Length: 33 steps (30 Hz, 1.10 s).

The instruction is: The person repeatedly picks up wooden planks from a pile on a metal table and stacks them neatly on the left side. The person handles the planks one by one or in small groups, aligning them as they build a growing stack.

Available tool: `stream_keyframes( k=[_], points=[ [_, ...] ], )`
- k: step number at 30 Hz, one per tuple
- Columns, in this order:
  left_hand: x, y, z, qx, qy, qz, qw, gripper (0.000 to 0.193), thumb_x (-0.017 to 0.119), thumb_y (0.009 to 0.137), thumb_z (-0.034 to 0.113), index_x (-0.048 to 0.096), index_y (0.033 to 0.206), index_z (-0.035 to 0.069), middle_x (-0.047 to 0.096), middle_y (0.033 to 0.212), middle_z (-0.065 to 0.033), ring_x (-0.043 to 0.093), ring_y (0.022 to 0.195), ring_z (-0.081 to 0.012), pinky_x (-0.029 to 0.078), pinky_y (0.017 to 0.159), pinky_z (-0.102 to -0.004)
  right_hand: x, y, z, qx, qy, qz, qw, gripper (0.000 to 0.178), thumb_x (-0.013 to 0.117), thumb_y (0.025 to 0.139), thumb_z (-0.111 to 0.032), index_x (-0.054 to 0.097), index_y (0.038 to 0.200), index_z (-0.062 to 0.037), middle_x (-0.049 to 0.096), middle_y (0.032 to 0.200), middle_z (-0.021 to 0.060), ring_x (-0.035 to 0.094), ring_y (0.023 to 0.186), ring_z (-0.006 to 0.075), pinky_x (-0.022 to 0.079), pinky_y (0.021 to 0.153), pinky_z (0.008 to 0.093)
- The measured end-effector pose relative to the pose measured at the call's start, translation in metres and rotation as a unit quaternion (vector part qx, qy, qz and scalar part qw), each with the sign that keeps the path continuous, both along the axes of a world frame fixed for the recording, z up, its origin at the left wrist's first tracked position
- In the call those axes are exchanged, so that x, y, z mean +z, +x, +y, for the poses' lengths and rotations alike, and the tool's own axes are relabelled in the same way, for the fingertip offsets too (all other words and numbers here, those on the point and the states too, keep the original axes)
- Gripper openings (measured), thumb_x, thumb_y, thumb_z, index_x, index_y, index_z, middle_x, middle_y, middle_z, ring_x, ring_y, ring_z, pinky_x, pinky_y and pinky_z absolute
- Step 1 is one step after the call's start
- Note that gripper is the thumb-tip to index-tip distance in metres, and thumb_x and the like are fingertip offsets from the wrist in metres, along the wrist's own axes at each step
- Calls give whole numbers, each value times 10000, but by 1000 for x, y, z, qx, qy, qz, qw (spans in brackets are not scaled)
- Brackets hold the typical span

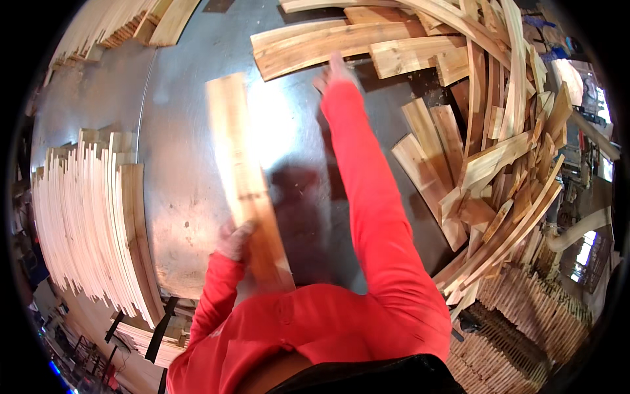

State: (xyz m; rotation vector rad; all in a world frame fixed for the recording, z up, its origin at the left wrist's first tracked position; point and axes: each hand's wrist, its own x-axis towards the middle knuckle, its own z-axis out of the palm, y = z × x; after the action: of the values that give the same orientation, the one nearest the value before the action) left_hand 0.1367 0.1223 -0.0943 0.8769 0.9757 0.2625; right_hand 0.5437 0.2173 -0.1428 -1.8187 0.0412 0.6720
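Note:
My left hand (234, 240) is closed round the edge of a long pale wooden board (244, 167). That board slants up and away from my body over the grey metal table (187, 118), and its far end is smeared by motion. My right arm is stretched far forward. At its end, my right hand (336, 73) has its fingers extended and apart, with the fingertips over the near edge of another wooden board (305, 51). Whether they touch it I cannot tell.
A tangled heap of loose boards (492, 164) covers the right side. On the left stands a row of thin boards on edge (88, 217). Another stack (108, 29) lies at the far left. Several stacked wood bundles (518, 322) stand at the lower right.

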Motion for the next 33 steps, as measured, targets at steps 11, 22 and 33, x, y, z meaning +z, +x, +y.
stream_keyframes(
  k=[11, 22, 33],
  points=[
    [26, 27, 31, 60, 211, 288, 932, 367, 609, 870, 268, 631, 1119, -2, 689, 992, -127, 639, 896, -210, 497, 815, -311, -29, -156, -132, 143, 56, -44, 987, 591, 661, 861, -319, 441, 1320, -19, 646, 1071, 148, 639, 909, 276, 513, 794, 396],
    [-42, 30, 11, -48, 143, 148, 977, 805, 771, 751, 404, 454, 1343, -39, 645, 1120, -148, 623, 1013, -222, 486, 897, -357, 81, 20, -313, 388, -594, -294, 641, 814, 721, 642, -605, 534, 1197, -39, 578, 1191, 171, 562, 1078, 320, 450, 912, 440],
    [-32, 45, -30, 36, 22, 60, 997, 563, 725, 807, 324, 546, 1211, -24, 672, 1039, -154, 675, 902, -246, 535, 840, -368, 39, 47, -372, 506, -338, -377, 698, 1063, 736, 647, -633, 313, 1460, -94, 538, 1165, 323, 545, 1099, 445, 439, 935, 523]
  ],
)
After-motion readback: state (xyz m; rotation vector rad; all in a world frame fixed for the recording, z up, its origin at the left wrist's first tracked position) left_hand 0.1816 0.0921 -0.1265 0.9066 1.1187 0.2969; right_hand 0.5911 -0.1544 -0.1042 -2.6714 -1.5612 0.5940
